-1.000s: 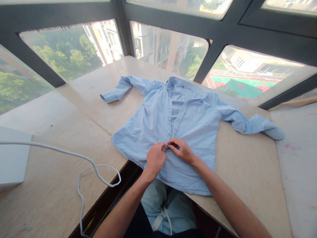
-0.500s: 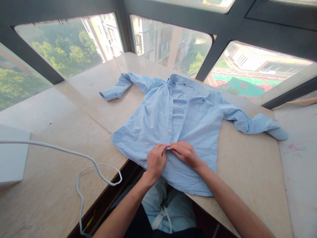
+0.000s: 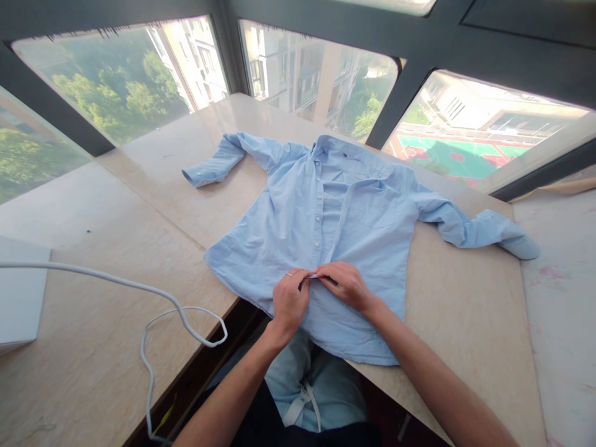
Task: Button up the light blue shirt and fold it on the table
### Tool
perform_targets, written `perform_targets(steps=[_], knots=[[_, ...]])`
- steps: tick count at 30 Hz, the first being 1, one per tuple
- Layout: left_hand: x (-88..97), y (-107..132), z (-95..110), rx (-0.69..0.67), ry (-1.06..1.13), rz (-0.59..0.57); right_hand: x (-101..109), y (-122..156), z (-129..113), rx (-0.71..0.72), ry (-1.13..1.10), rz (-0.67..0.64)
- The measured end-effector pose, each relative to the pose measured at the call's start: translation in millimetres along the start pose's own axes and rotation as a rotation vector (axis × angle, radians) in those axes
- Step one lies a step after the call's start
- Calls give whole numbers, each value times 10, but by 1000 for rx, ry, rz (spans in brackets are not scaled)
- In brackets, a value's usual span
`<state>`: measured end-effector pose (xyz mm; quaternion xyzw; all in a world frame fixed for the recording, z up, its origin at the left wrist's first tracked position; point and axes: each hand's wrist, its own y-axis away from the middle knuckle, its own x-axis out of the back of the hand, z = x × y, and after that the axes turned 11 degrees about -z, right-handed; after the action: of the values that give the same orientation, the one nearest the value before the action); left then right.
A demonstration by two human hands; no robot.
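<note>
A light blue button-up shirt (image 3: 298, 217) lies front-up on the beige stone table (image 3: 465, 310), sleeves spread to both sides, its upper front open. My left hand (image 3: 288, 301), with a ring on one finger, pinches the shirt's front edge near the lower buttons. My right hand (image 3: 343, 285) meets it from the right and pinches the other front edge at the same spot. Both sets of fingertips touch over the placket. What lies between them is too small to see.
A white cable (image 3: 153, 310) loops over the table's left part and hangs off its edge. A white box (image 3: 18, 298) sits at the far left. Dark-framed windows (image 3: 395, 105) surround the table's far side. A gap in the tabletop shows my lap.
Both hands stay pinched at the same place on the shirt front, with only small finger shifts. The camera has tilted slightly, so the shirt sits a little lower and to the left.
</note>
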<state>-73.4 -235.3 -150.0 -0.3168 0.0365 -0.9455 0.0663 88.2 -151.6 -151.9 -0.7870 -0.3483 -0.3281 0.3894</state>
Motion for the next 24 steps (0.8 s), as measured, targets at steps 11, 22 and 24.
perform_targets(steps=[11,22,24], knots=[[27,-25,-13,-16,14,6,-16,-11,35,-50,-66,-22],[74,-36,-68,-86,44,-3,-30,-13,31,-75,-57,-49],[91,-40,-80,-107,40,-17,-35,-8,37,-79,-50,-55]])
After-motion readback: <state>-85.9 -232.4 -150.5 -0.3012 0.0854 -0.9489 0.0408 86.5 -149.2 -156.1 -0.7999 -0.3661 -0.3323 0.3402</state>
